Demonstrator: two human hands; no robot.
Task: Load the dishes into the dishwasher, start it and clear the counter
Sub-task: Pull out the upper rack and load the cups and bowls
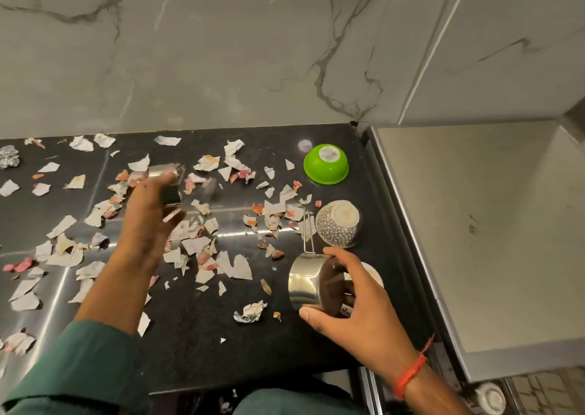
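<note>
Steel still out on the counter [190, 335], so loading judged far from done.

Lower right of the frame: right hand [357, 313], red thread at the wrist, curled round a steel pan [308, 285] tipped on its side, thumb under the dark base, fingers over the top; wire handle pointing away up the frame. White dish [375, 277] half hidden beneath that hand; whether touched, cannot tell.

Lower left to centre: green sleeve [72, 370], forearm reaching up the frame, left hand [148, 221] raised over the counter and gripping a steel cup [167, 183], blurred; exact finger hold not readable, but clearly wrapped round it.

Just beyond the pan, right of centre: patterned bowl [338, 223] upside down, untouched. Farther up, green bowl [326, 163] also upside down, sticker on its base, well apart from both hands.

Across the whole dark counter: torn paper scraps [234, 266], white with pink and orange bits, plus a crumpled wad [250, 311] near the bottom centre and a foil ball [9, 160] at the far left edge. None cleared yet.

Right side of the frame: grey steel top [474, 224], possibly the dishwasher, though no door, rack or controls visible. Behind everything, marble wall [221, 50].

Left to do, by this view: carry pan and cup over, then two bowls and the dish, start the machine, sweep the scraps.
</note>
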